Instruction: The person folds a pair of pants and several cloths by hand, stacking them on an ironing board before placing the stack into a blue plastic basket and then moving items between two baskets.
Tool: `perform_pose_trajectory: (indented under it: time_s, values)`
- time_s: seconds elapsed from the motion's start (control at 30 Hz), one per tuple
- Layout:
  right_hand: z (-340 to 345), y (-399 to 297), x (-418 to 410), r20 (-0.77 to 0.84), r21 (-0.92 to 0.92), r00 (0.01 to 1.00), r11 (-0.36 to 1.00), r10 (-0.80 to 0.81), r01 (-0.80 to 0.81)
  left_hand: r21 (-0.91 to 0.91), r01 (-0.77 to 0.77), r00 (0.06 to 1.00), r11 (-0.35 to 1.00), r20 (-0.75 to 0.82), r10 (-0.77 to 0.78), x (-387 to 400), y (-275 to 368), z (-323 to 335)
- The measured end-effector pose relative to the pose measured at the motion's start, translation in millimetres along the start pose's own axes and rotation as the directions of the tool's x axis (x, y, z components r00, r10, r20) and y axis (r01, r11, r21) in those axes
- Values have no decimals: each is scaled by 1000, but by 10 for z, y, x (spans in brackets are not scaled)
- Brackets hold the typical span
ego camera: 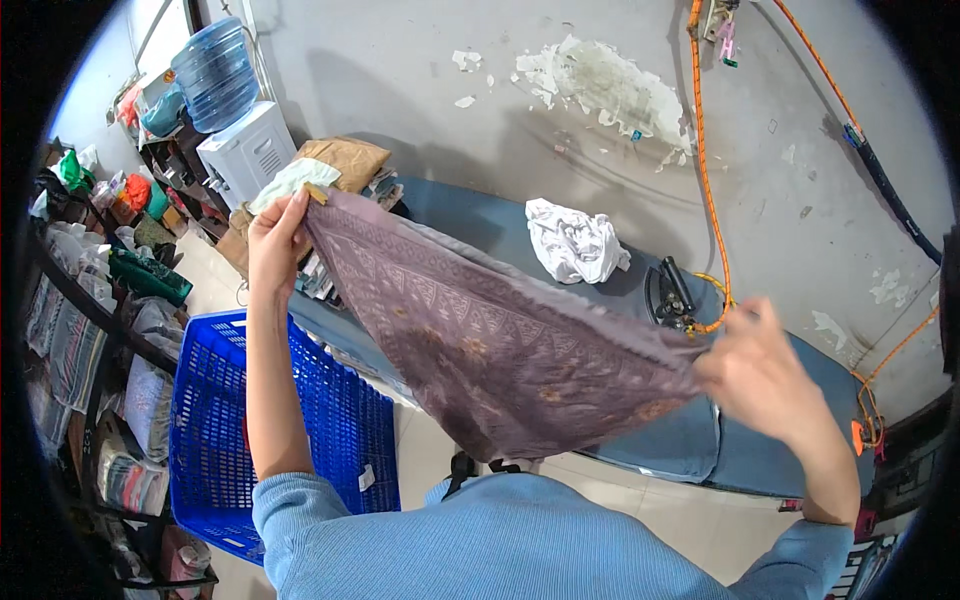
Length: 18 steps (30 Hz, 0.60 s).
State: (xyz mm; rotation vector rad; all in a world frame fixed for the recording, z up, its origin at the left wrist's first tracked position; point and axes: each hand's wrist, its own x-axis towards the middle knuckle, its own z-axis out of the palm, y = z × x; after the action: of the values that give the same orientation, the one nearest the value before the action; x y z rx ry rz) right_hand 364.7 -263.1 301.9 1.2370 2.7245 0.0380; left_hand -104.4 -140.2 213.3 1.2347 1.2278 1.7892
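Note:
A mauve patterned cloth (487,352) with pale geometric bands and orange floral spots hangs stretched between my two hands, above the padded blue-grey ironing table (480,217). My left hand (277,236) pinches its upper left corner, where a small yellowish tag shows. At the opposite end my right hand (754,367), blurred, grips the cloth's right edge. Behind the cloth, on the table, lie a crumpled white cloth (574,244) and a black iron (671,292) with an orange cord (701,150). The cloth hides the middle of the table.
A blue plastic crate (206,435) stands on the floor at left, beside a black rack (112,322) of bagged fabrics. A water dispenser (251,150) stands beyond the table's left end. Near it lies a brown parcel (345,157). The peeling grey wall (420,67) borders the table's far side.

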Motion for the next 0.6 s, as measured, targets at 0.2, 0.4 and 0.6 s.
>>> perform_pose_trajectory:
  time_s: [0.2, 0.4, 0.6]
  values:
    - [-294, 297, 230, -530, -347, 845, 928, -74, -137, 54, 206, 956, 977, 204, -213, -37, -159, -105]
    - [-297, 67, 598, 198, 444, 978, 895, -60, -35, 217, 205, 970, 954, 82, -227, 525, -287, -498]
    - [-175, 663, 1104, -369, -382, 930, 912, -2, -149, 402, 33, 962, 915, 236, -138, 1084, 189, -316]
